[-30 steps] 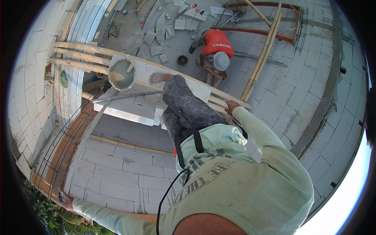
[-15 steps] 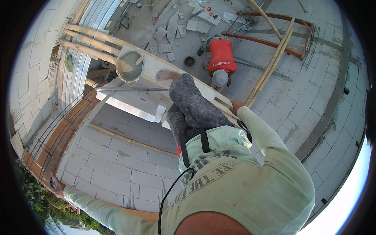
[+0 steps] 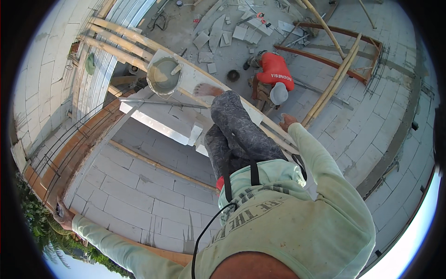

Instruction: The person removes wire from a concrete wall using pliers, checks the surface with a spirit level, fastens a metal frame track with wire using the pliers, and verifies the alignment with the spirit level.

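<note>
At the lower left, my left hand [image 3: 65, 217] grips the end of a brown wooden board [image 3: 58, 183] running along the wall top beside thin steel rods [image 3: 76, 139]. My right hand [image 3: 288, 122] is raised with its fingers curled in; whatever it may hold is too small to make out. It is near the light wooden poles [image 3: 280, 135] of the scaffold and the bamboo poles [image 3: 331, 88]. Beside my bare foot [image 3: 206, 89], a bucket [image 3: 152, 87] of grey mortar stands on the scaffold, a trowel [image 3: 176, 69] at its rim. A long metal bar [image 3: 162, 102] lies across white blocks [image 3: 155, 122].
On the floor below, a person in a red shirt [image 3: 274, 69] and grey cap crouches. Broken white slabs [image 3: 216, 35] and a dark bowl [image 3: 233, 75] lie beyond. A brown frame [image 3: 320, 60] leans at the right. Block walls [image 3: 134, 186] surround the scaffold.
My right hand has lifted off the scaffold poles and its fingers have curled. My left hand stays at the board. The crouching person has turned and moved slightly. The view has shifted a little.
</note>
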The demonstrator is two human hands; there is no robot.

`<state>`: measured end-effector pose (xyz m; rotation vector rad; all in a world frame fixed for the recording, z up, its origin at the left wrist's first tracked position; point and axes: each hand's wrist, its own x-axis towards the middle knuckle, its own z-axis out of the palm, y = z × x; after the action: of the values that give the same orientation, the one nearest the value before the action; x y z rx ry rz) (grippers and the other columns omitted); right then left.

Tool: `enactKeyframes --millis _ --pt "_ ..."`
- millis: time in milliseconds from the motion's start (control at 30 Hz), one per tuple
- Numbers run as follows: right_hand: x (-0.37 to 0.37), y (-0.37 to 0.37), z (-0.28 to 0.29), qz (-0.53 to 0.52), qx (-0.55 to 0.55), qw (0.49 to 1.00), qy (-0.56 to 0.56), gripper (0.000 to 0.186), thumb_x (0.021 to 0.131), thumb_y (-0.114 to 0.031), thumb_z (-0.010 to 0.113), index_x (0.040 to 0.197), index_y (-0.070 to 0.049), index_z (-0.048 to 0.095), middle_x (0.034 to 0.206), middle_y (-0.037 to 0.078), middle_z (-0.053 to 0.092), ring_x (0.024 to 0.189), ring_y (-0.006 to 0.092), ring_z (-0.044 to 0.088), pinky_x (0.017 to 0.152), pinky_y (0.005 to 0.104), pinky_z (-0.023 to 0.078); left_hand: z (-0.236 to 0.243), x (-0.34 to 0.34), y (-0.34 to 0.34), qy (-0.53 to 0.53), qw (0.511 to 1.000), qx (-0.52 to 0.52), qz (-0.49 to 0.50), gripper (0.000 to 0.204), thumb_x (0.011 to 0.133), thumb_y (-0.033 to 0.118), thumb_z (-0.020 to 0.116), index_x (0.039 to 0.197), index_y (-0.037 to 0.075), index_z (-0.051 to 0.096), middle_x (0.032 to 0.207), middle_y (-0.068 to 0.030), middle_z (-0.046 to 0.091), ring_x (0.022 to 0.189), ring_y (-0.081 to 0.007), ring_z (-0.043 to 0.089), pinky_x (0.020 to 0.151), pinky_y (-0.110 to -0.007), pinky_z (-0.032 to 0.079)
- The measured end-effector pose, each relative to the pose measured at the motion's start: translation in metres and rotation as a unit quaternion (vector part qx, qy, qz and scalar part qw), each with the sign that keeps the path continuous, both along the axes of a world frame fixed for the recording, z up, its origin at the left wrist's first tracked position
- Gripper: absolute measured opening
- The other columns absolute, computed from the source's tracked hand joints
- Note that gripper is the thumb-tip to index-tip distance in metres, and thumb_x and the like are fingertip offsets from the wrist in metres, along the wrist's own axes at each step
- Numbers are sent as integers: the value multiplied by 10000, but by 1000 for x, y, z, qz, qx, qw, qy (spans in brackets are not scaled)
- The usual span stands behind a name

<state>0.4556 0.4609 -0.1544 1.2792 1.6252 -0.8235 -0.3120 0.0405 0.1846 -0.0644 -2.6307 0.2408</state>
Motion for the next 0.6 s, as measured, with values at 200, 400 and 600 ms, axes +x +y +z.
enactKeyframes --millis 200,400,600 --pt "-13 17 -20 22 19 999 23 569 853 -330 615 1323 -58 446 1240 226 546 1176 381 504 1010 431 396 4 5 8 -5 1000 8 -1 699 612 667 742 1028 108 682 998 -64 688 910 -236 640 840 -352 489" --pt "-27 25 -29 19 15 1000 -8 583 846 -339 634 1335 -83 445 1260 202 543 1182 360 506 1001 429 405 -4 0 3 6 999 37 -39 697 638 643 742 1007 57 659 949 -98 682 899 -245 632 844 -343 479" --pt "-29 16 -82 49 61 994 76 557 789 -308 663 1251 -41 502 1158 232 584 1122 368 544 955 437 429 16 5 -4 -9 998 58 -34 662 640 609 764 991 58 658 920 -93 672 887 -219 627 825 -338 479"
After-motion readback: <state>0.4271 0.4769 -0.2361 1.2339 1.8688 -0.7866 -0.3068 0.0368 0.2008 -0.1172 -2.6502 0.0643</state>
